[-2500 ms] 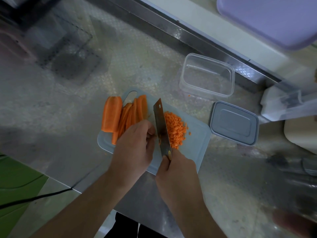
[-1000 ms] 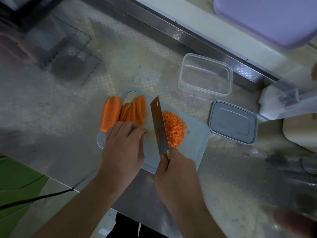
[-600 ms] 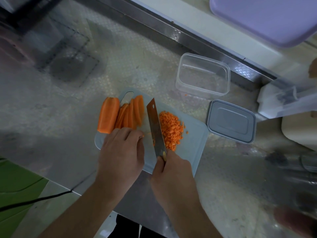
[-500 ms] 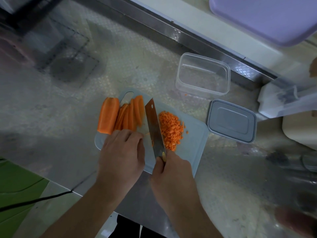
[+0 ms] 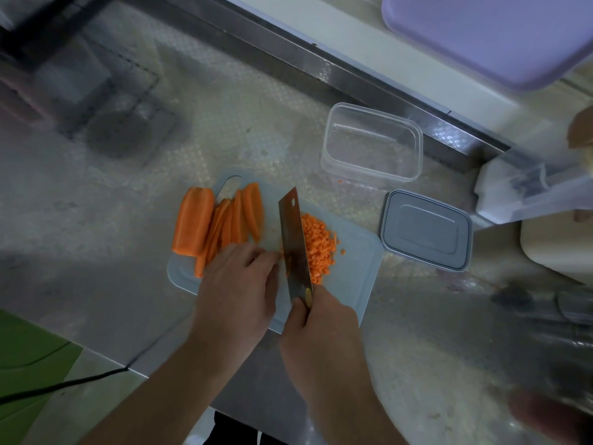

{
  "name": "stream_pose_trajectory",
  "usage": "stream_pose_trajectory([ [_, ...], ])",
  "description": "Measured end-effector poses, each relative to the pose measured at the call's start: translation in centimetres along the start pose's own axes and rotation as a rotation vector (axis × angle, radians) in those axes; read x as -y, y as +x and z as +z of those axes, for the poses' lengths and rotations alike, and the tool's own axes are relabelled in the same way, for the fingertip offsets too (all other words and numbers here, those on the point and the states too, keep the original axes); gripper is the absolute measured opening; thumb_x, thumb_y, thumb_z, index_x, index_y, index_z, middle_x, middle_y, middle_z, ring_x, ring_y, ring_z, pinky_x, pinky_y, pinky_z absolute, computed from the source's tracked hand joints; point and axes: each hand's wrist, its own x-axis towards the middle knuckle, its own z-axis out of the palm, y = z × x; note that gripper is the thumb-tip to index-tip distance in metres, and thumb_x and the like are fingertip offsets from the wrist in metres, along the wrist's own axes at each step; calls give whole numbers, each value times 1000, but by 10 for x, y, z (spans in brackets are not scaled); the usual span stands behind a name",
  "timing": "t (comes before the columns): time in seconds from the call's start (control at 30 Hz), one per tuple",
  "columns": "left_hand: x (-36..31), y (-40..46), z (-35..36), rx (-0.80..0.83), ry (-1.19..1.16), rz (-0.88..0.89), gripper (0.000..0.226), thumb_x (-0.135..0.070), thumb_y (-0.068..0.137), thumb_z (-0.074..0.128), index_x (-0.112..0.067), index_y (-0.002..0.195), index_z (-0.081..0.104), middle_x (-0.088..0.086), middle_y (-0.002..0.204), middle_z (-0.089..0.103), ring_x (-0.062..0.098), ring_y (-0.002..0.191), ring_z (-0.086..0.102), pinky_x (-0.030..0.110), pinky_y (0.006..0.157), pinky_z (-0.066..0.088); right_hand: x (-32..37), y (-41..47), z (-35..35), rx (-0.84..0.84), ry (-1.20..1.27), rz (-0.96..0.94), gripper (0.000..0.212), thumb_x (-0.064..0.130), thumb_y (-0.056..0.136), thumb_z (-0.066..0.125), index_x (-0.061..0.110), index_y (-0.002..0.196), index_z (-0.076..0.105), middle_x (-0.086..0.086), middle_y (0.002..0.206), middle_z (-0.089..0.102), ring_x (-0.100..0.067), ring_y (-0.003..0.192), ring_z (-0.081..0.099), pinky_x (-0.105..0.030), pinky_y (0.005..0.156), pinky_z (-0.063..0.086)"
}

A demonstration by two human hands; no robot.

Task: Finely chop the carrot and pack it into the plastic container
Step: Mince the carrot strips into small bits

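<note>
A pale blue cutting board (image 5: 353, 264) lies on the steel counter. On its left end sit a thick carrot half (image 5: 192, 226) and several long carrot strips (image 5: 237, 220). A heap of finely chopped carrot (image 5: 319, 248) lies right of the knife blade (image 5: 293, 242). My right hand (image 5: 321, 329) grips the knife handle, blade edge down on the board. My left hand (image 5: 239, 284) rests over the near ends of the strips, fingertips curled down beside the blade. The clear plastic container (image 5: 372, 142) stands open and empty behind the board.
The container's grey lid (image 5: 425, 229) lies right of the board. A purple tray (image 5: 487, 33) sits on the ledge at the back right. White plastic boxes (image 5: 526, 191) and a cream object (image 5: 558, 245) crowd the right edge. A black cable (image 5: 64, 383) runs past the counter's front edge.
My left hand has drawn back along the strips toward me and left of the blade. The knife has kept chopping, shifting slightly left. The chopped heap has grown a little.
</note>
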Motion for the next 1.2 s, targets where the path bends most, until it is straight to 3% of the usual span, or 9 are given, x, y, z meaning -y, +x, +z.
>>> stream_pose_trajectory([
  [0.2, -17, 26, -1, -50, -118, -65, 26, -37, 102, 57, -20, 92, 73, -6, 86, 66, 19, 87, 61, 42, 76, 53, -8, 10, -24, -103, 35, 15, 26, 30, 100, 46, 25, 75, 46, 5, 64, 53, -11, 58, 51, -20, 47, 34],
  [0.3, -37, 46, 2, -19, -142, -8, 19, -30, 103, 61, -16, 97, 73, -1, 90, 62, 20, 89, 57, 39, 75, 49, -18, 16, -38, -167, 72, 68, 29, 28, 100, 48, 28, 71, 45, 6, 63, 52, -7, 54, 49, -16, 46, 36],
  [0.4, -53, 64, 10, 52, -101, 30, 9, -26, 97, 68, -19, 101, 72, -1, 96, 58, 20, 94, 54, 32, 76, 45, -29, 20, -47, -188, 63, 115, 27, 26, 100, 50, 26, 73, 50, 5, 64, 56, -7, 57, 52, -14, 47, 38],
  [0.63, -72, 81, 23, 105, 115, 17, 26, -44, 97, 61, -20, 104, 68, 2, 102, 57, 23, 101, 53, 38, 88, 41, -43, 23, -55, -177, 42, 167, 26, 26, 101, 49, 24, 75, 51, 5, 66, 55, -10, 58, 53, -20, 47, 32],
  [0.77, -75, 86, 23, 146, 137, 32, 20, -38, 99, 59, -21, 102, 67, 1, 103, 55, 23, 102, 51, 36, 88, 36, -46, 26, -54, -149, 70, 181, 25, 28, 101, 48, 25, 77, 53, 5, 69, 57, -10, 59, 55, -19, 46, 32],
  [0.9, -76, 85, 16, 103, -92, 10, 9, -30, 95, 68, -22, 90, 67, -7, 88, 57, 17, 88, 55, 34, 82, 44, -46, 28, -54, -143, 94, 158, 27, 26, 101, 48, 24, 74, 52, 5, 65, 56, -6, 53, 53, -14, 43, 37],
  [1.03, -71, 81, -8, 59, -511, -224, 7, -28, 94, 75, -31, 89, 71, -15, 81, 69, 2, 84, 65, 14, 72, 48, -44, 29, -57, -130, 127, 113, 26, 26, 101, 49, 23, 76, 56, 4, 65, 58, 1, 59, 57, -13, 46, 40],
  [1.1, -58, 73, -19, 30, -672, -316, 11, -23, 92, 78, -32, 89, 72, -16, 85, 74, 2, 85, 70, 19, 79, 53, -40, 28, -57, -123, 150, 89, 26, 26, 101, 50, 23, 75, 56, 4, 62, 58, -2, 58, 57, -14, 45, 39],
  [1.2, -37, 50, -28, -35, -731, -443, 13, -16, 90, 80, -29, 89, 75, -15, 85, 76, 5, 85, 73, 26, 83, 57, -32, 22, -53, -103, 164, 51, 31, 27, 100, 50, 24, 70, 49, 11, 55, 52, -4, 50, 50, -16, 44, 35],
])
